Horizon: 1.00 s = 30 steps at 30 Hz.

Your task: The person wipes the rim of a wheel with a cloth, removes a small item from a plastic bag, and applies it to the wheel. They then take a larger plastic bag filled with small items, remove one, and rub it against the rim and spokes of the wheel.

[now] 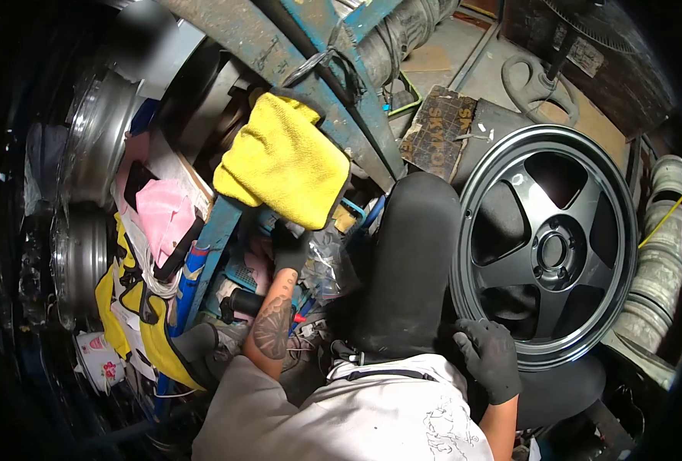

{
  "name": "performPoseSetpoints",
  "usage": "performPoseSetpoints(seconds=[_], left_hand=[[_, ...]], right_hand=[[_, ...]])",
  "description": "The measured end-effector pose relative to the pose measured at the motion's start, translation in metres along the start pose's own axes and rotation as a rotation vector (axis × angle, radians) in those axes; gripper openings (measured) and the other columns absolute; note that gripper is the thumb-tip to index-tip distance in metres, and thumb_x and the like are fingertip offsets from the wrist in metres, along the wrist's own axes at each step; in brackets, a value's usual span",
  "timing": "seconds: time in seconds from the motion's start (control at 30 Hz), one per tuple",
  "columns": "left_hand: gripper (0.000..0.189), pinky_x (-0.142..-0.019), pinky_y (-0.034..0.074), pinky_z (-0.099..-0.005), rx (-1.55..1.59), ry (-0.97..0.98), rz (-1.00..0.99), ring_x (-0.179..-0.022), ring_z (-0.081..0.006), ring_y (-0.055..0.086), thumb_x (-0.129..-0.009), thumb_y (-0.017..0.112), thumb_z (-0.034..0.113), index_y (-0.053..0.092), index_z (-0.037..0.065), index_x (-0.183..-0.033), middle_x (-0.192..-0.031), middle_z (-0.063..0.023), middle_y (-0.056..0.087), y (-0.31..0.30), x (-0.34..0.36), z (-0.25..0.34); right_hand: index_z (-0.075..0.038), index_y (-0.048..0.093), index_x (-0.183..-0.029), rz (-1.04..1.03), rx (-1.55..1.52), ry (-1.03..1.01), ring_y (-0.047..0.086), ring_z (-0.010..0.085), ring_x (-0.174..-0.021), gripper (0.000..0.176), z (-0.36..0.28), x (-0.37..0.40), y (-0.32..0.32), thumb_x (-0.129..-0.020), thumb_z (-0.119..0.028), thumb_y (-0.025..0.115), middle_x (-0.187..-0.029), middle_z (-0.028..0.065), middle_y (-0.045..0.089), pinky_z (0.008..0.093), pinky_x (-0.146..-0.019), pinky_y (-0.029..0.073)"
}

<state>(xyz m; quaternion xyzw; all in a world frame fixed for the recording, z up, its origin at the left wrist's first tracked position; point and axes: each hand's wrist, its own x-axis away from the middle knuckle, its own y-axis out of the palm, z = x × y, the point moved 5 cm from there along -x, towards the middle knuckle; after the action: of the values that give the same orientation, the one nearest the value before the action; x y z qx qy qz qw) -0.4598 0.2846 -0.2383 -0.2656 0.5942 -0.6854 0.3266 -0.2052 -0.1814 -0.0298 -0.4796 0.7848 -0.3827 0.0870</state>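
Observation:
A dark grey five-spoke wheel rim [521,188] stands tilted over my right thigh. At its lower left edge lies my right hand [488,359] in a black glove, fingers apart and holding nothing. My left hand [288,244], also gloved in black, reaches down among the clutter below a folded yellow cloth [287,161]. Its fingers are hidden under the cloth's lower edge, so I cannot see what it holds. Beside the left hand is a clear plastic bag [329,265].
A blue metal frame [341,100] runs diagonally above. Pink cloth [165,219] and silvery rims [99,138] are at the left. A cardboard piece [437,131] and metal handle [537,92] lie behind the wheel. Grey cylinders [652,284] line the right.

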Motion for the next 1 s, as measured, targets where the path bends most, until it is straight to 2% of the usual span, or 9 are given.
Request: performPoseSetpoints(seconds=[0.03, 0.2, 0.27, 0.37, 0.47, 0.57, 0.73, 0.87, 1.0], left_hand=[[0.093, -0.113, 0.044, -0.0517, 0.064, -0.155, -0.034, -0.129, -0.0503, 0.058, -0.093, 0.067, 0.065, 0.046, -0.006, -0.149, -0.144, -0.0336, 0.057, 0.008, 0.011, 0.002], [0.129, -0.125, 0.028, -0.0615, -0.013, -0.375, -0.311, -0.155, -0.0540, 0.021, -0.079, 0.086, 0.046, 0.003, 0.008, -0.170, -0.170, -0.0288, 0.018, 0.019, 0.125, 0.066], [0.120, -0.121, 0.033, -0.0611, -0.192, -0.202, -0.323, -0.152, -0.0534, 0.028, -0.080, 0.085, 0.041, 0.011, 0.013, -0.170, -0.170, -0.0260, 0.020, -0.013, 0.147, 0.094], [0.090, -0.114, 0.042, -0.0558, -0.096, -0.352, -0.184, -0.140, -0.0462, 0.048, -0.085, 0.080, 0.033, 0.038, 0.010, -0.160, -0.157, -0.0248, 0.045, -0.035, 0.149, 0.074], [0.052, -0.103, 0.050, -0.0490, 0.665, -0.393, -0.137, -0.117, -0.0395, 0.065, -0.090, 0.076, 0.023, 0.061, 0.004, -0.136, -0.128, -0.0224, 0.066, 0.013, 0.146, -0.033], [0.029, -0.095, 0.052, -0.0451, 0.503, -0.200, 0.043, -0.101, -0.0368, 0.067, -0.093, 0.071, 0.013, 0.068, -0.002, -0.117, -0.106, -0.0199, 0.071, -0.040, 0.103, -0.036], [0.013, -0.076, 0.054, -0.0378, 0.687, -0.122, -0.056, -0.076, -0.0239, 0.065, -0.092, 0.073, 0.007, 0.071, -0.004, -0.099, -0.088, -0.0120, 0.071, -0.131, 0.033, 0.021], [0.015, -0.063, 0.052, -0.0323, 0.706, 0.063, 0.049, -0.062, -0.0136, 0.058, -0.093, 0.076, 0.010, 0.070, -0.004, -0.090, -0.073, -0.0095, 0.067, -0.204, 0.033, 0.134], [0.018, -0.064, 0.054, -0.0351, 0.533, 0.053, -0.169, -0.067, -0.0213, 0.069, -0.094, 0.077, 0.014, 0.072, -0.003, -0.094, -0.078, -0.0158, 0.069, -0.217, 0.047, 0.187]], right_hand=[[-0.008, 0.075, -0.111, -0.004, 0.003, 0.005, 0.069, 0.0349, -0.090, 0.023, -0.001, 0.001, -0.001, -0.095, -0.023, 0.075, -0.094, 0.0141, 0.073, 0.0469, -0.083, 0.051], [-0.007, 0.076, -0.110, 0.027, -0.018, 0.020, 0.069, 0.0345, -0.090, 0.021, 0.002, 0.005, -0.003, -0.096, -0.023, 0.072, -0.093, 0.0125, 0.074, 0.0466, -0.084, 0.051], [-0.008, 0.076, -0.109, 0.052, -0.043, 0.017, 0.069, 0.0341, -0.090, 0.020, 0.007, 0.005, -0.002, -0.096, -0.023, 0.072, -0.093, 0.0124, 0.074, 0.0466, -0.084, 0.051], [-0.008, 0.076, -0.109, 0.051, -0.050, 0.016, 0.070, 0.0336, -0.091, 0.019, 0.008, 0.004, -0.001, -0.096, -0.023, 0.072, -0.094, 0.0123, 0.075, 0.0468, -0.085, 0.051], [-0.009, 0.076, -0.109, 0.031, -0.020, -0.006, 0.070, 0.0335, -0.091, 0.019, 0.005, 0.002, -0.002, -0.097, -0.023, 0.072, -0.093, 0.0124, 0.074, 0.0470, -0.085, 0.051], [-0.010, 0.076, -0.109, 0.014, 0.002, -0.013, 0.070, 0.0337, -0.091, 0.020, 0.006, 0.003, -0.002, -0.097, -0.024, 0.071, -0.090, 0.0125, 0.073, 0.0470, -0.086, 0.051], [-0.011, 0.075, -0.116, 0.033, -0.033, 0.002, 0.069, 0.0340, -0.091, 0.024, 0.005, 0.010, -0.004, -0.096, -0.024, 0.071, -0.092, 0.0131, 0.070, 0.0468, -0.086, 0.051], [-0.011, 0.073, -0.123, 0.162, -0.213, -0.101, 0.067, 0.0345, -0.094, 0.029, -0.014, 0.013, -0.019, -0.094, -0.014, 0.072, -0.106, 0.0127, 0.072, 0.0461, -0.088, 0.053], [-0.010, 0.070, -0.132, 0.204, -0.351, -0.273, 0.067, 0.0358, -0.101, 0.047, -0.054, 0.012, -0.044, -0.087, -0.001, 0.070, -0.120, 0.0140, 0.072, 0.0454, -0.092, 0.055]])
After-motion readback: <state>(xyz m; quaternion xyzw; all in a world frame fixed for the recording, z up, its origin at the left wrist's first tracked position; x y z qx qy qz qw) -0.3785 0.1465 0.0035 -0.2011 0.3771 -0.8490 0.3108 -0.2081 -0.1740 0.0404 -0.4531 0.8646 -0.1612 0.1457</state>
